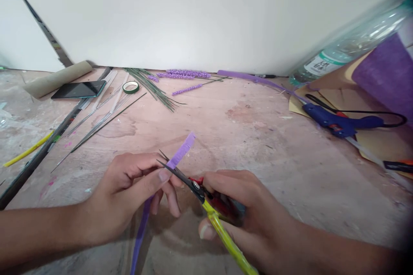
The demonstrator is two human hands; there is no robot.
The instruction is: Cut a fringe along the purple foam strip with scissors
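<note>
Pinched between thumb and fingers of my left hand (138, 189) is a narrow purple strip (182, 151). Its short end sticks up past the fingertips, and a longer tail hangs below the hand toward the bottom edge. My right hand (245, 210) is closed on scissors (209, 210) with a yellow-green handle and a red part. The slightly parted dark blades reach to the strip right beside my left thumb, and the strip passes at the blades.
Behind lie purple beaded stems (183, 74), green wires (151, 88), a tape roll (130, 87), a phone (79, 89) and a cardboard tube (60, 79). At right are a blue glue gun (335, 122), a plastic bottle (351, 47) and purple material (383, 77).
</note>
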